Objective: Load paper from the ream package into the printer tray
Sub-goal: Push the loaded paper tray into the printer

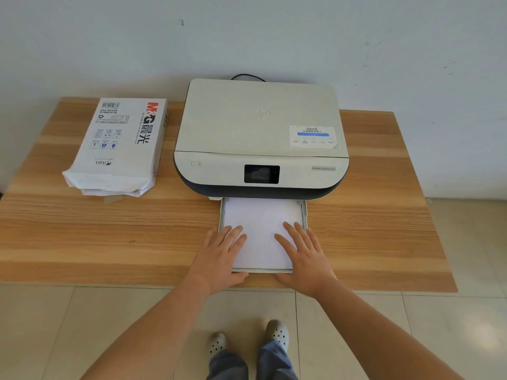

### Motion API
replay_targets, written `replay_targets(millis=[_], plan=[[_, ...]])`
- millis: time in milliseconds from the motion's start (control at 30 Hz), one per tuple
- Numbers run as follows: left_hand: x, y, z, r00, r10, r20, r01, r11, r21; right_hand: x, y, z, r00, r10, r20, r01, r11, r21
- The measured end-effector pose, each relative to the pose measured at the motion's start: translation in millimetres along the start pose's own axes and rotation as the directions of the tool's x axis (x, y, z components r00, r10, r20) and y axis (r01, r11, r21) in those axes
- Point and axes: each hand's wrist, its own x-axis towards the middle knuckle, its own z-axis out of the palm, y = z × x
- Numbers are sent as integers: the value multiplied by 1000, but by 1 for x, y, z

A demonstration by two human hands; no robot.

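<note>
Both hands, left hand (222,253) and right hand (303,256), lie flat with fingers straight and slightly spread on the paper (260,231) in the tray (304,212). The paper looks seated. The next move is probably pushing the tray forward, beyond the fingertips, into the printer (260,138).

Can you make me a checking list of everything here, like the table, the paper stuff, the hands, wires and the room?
Surface: wooden table, set against the wall.
Job's things: white printer; its tray is pulled out with paper lying in it; ream package lies to the printer's left, near end torn open.
Clutter: nothing seen.
Hands: left hand and right hand rest flat on the paper, fingers straight.
Cables: black cable behind the printer.
Surroundings: pale wall, tiled floor, the person's grey shoes.
</note>
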Motion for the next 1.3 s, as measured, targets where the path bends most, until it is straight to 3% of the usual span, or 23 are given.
replay_targets(millis=[733, 1300], plan=[[16, -9, -9, 998, -63, -17, 64, 997, 35, 21, 5, -10, 1000, 20, 10, -20, 998, -58], [41, -15, -17, 1000, -20, -15, 21, 997, 69, 41, 14, -20, 999, 43, -5, -43, 994, -100]])
